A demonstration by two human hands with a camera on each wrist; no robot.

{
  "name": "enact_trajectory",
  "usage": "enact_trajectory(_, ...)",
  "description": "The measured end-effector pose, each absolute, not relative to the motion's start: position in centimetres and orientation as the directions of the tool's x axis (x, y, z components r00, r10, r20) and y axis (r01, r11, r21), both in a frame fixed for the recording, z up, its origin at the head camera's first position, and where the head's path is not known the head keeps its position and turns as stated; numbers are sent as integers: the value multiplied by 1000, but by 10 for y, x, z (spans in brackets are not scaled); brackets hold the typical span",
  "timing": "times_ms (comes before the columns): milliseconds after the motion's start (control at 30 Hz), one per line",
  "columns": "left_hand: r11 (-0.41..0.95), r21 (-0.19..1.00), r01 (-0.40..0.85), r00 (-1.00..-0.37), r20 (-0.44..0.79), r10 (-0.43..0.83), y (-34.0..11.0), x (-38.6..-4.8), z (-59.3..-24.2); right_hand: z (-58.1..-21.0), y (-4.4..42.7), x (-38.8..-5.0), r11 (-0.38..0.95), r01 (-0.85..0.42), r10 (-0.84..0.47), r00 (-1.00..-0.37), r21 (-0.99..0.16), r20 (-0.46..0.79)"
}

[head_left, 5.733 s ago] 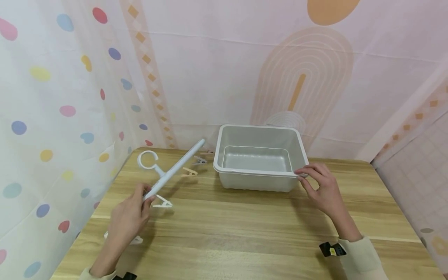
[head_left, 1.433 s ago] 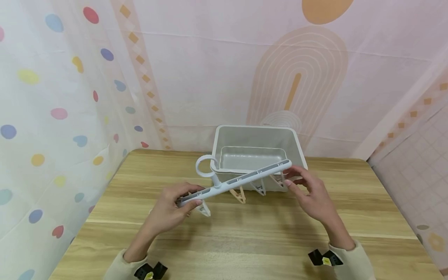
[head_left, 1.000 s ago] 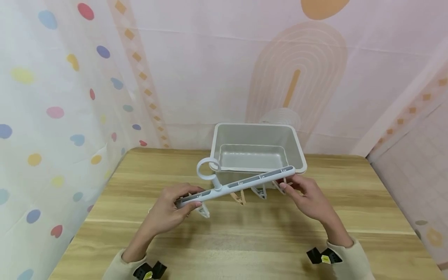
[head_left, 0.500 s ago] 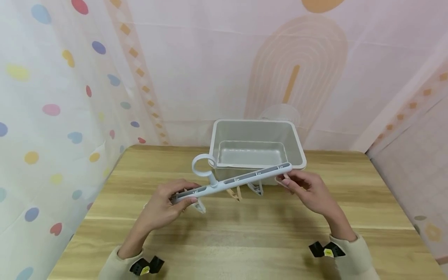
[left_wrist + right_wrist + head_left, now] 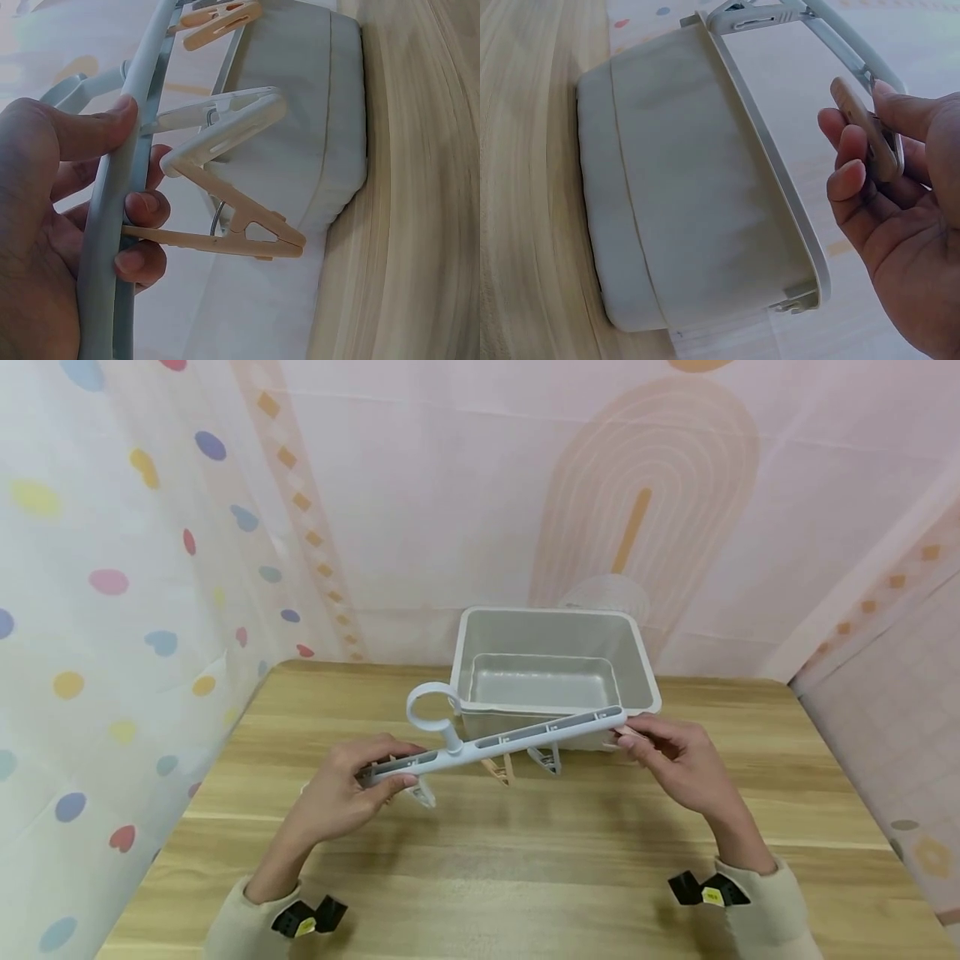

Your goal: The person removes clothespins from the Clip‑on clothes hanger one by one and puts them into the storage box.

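Observation:
My left hand (image 5: 341,789) grips the left end of a light blue clip hanger (image 5: 525,737), thumb on the near side of the bar. The hanger is held above the table, its right end higher and its ring hook upright. At its right end my right hand (image 5: 686,764) pinches a peach clip (image 5: 866,131) between thumb and fingers. A tan clip (image 5: 501,771), a grey clip (image 5: 547,760) and a white clip (image 5: 232,124) hang between the hands. Another peach clip (image 5: 247,217) hangs beside my left fingertips (image 5: 146,206).
Behind the hanger stands a grey rectangular bin (image 5: 551,631) with a pale rim, against the patterned curtain (image 5: 420,485). The wooden table (image 5: 487,868) stretches in front and to both sides.
The hanger has come from the left to in front of the bin. My right hand has left the bin's rim and now pinches the end clip, which has swung outward to the right.

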State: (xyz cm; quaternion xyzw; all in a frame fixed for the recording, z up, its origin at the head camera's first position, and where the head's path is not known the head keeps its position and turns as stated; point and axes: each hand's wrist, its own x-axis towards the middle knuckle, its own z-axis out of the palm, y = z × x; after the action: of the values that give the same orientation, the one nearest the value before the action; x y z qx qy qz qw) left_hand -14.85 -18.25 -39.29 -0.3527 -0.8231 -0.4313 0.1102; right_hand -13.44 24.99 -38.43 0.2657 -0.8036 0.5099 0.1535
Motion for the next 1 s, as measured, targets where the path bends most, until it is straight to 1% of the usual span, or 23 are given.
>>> enact_trajectory(167,371,636,677,-724,483,493,-186,-146,-391,-384,249,-134,289,-599,-272,-799,-747,536)
enact_trajectory(267,354,664,659,-734,465,495,-189,-144,-390,-384,248,-134,244,-598,-276,-798,-764,536)
enact_trajectory(367,342,699,628,-753,433,496,-190,-142,-387,-384,246,-134,199,-584,-265,-805,-787,531)
enact_trajectory(500,350,711,610,-766,414,493,-190,-140,-385,-383,245,-133,128,-551,-239,-824,-825,514)
enact_trajectory(633,354,681,641,-750,459,476,-190,-139,-387,-384,242,-131,70,-515,-209,-845,-855,492)
enact_trajectory(800,375,637,673,-733,513,446,-190,-138,-387,-386,244,-130,63,-483,-218,-861,-873,460)
enact_trajectory(1000,358,631,688,-721,540,433,-189,-138,-385,-385,247,-129,108,-442,-256,-878,-890,405)
